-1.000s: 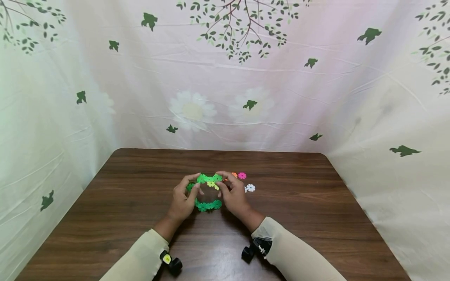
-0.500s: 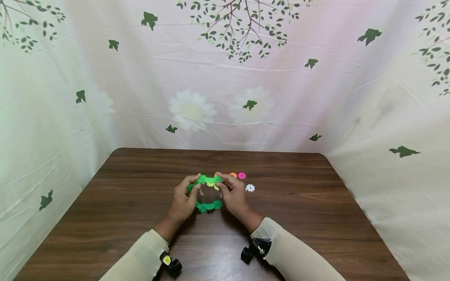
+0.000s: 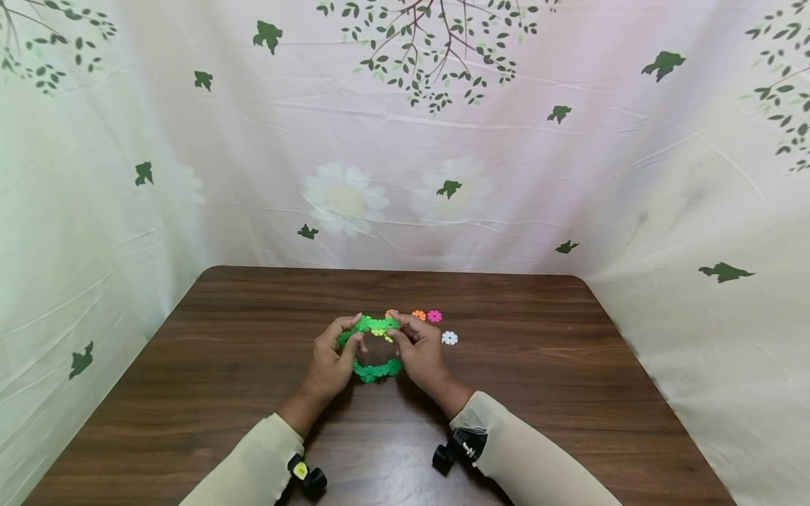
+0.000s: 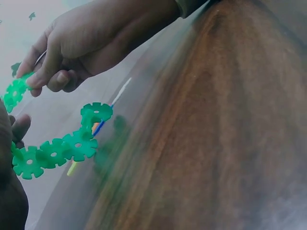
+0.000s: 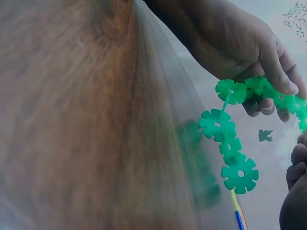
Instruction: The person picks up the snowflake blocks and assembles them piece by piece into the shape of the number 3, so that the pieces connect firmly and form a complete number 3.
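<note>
A chain of green flower-shaped linking discs (image 3: 377, 370) is held up in both hands, curving round between them. My left hand (image 3: 330, 358) pinches its upper left stretch between thumb and fingers. On the upper right stretch, my right hand (image 3: 422, 355) does the same, its thumb and index finger on a disc. In the left wrist view, several joined discs (image 4: 53, 154) hang below the right hand (image 4: 93, 43). The right wrist view shows the chain (image 5: 230, 146) dropping from near the left hand (image 5: 235, 43). Fingers hide parts of the chain.
Beyond the hands lie loose flower discs: yellow (image 3: 378, 332), orange (image 3: 419, 315), pink (image 3: 434, 316) and white (image 3: 449, 338). The brown wooden table (image 3: 538, 393) reaches to a patterned cloth backdrop (image 3: 405, 232). Each sleeved wrist bears a black camera mount.
The held chain has tilted and shifted very slightly. Both hands keep their pinch and nearly the same place.
</note>
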The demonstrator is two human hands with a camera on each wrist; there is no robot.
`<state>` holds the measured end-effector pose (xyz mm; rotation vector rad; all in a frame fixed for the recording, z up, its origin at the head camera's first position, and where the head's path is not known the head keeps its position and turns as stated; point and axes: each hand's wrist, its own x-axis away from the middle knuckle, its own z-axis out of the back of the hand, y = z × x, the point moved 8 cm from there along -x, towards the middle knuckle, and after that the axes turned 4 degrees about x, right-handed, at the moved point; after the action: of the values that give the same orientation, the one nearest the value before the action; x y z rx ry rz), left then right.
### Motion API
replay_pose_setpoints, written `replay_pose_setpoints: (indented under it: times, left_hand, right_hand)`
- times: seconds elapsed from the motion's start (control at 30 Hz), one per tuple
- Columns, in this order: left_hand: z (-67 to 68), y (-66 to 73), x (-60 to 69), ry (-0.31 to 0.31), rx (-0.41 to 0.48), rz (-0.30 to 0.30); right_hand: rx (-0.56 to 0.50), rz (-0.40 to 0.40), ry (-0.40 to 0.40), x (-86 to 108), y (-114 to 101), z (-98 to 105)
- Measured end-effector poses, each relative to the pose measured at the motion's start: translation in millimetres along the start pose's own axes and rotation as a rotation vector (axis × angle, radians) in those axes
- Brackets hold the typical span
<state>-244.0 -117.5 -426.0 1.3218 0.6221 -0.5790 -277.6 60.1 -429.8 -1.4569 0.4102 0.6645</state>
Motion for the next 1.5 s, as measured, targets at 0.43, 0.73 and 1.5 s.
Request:
replay_pose_setpoints:
  times: [0.43,0.73,1.5]
  left_hand:
    - [-2.7,-2.8,2.2,-0.024,0.132,0.154]
    - [-10.3,11.9,-10.3,-0.096,0.351,0.362]
    - [14.0,0.1,-14.5,0.111,-0.086,0.31]
  right_hand:
    - [0.088,-0.092,-0.003,-4.9,2,1]
    - [0.097,-0.101,-0.04,-10.0,-7,4]
    - [0.414,-0.131,-0.064,-19.1,19,7]
